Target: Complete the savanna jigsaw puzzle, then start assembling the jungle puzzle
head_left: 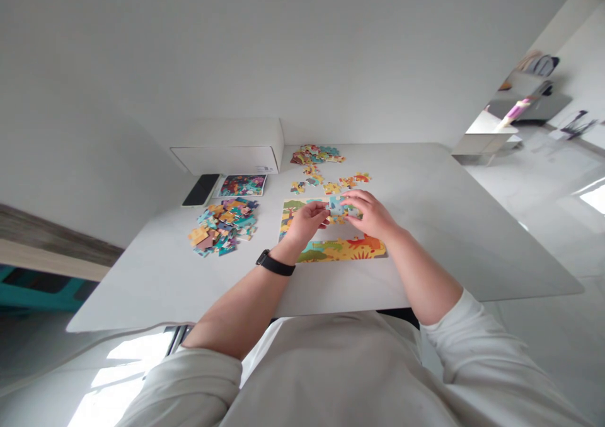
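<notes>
A partly assembled puzzle (347,249) with green, yellow and orange pictures lies on the white table. Over its upper part, my left hand (308,222) and my right hand (368,214) come close together. Between them is a light blue puzzle piece (336,205). The left fingers pinch its left edge, and the right thumb and fingers close on its right side. Part of the puzzle beneath is hidden by my hands. Several loose yellow and orange pieces (331,188) lie just beyond my fingers.
A pile of mixed pieces (222,226) lies left on the table (449,225), below a black phone (201,190) and a picture card (242,185). A white box (227,149) stands against the wall. Another pile (316,154) is at the back.
</notes>
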`<move>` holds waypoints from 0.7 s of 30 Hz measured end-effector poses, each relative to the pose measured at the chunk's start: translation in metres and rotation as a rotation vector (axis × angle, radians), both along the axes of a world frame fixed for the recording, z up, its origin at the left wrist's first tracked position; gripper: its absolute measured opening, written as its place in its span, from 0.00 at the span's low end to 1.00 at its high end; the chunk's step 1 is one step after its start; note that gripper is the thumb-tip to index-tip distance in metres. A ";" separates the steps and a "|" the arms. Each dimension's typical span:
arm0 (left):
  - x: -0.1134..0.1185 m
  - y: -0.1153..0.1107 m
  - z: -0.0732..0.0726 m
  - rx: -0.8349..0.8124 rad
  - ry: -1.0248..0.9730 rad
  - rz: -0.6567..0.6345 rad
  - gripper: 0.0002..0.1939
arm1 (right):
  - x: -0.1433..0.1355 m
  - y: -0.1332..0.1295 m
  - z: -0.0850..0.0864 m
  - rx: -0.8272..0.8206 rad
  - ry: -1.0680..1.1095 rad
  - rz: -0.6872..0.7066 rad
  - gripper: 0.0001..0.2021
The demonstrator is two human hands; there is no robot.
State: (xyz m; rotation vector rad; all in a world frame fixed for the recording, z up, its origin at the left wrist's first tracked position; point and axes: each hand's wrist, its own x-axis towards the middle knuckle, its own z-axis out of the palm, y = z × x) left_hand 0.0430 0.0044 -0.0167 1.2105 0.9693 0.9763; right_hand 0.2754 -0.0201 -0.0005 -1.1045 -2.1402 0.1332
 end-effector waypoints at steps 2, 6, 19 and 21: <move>0.000 0.001 -0.002 0.006 -0.003 -0.030 0.21 | 0.004 0.001 0.002 -0.013 0.002 -0.006 0.16; -0.001 0.002 -0.007 0.090 0.048 -0.066 0.21 | 0.021 0.007 0.006 -0.064 0.007 -0.034 0.15; -0.004 -0.007 -0.013 0.692 0.629 -0.134 0.14 | 0.059 0.019 -0.024 -0.245 -0.052 0.035 0.16; -0.004 -0.007 -0.015 0.710 0.661 -0.178 0.16 | 0.056 0.020 -0.027 -0.249 -0.066 0.046 0.16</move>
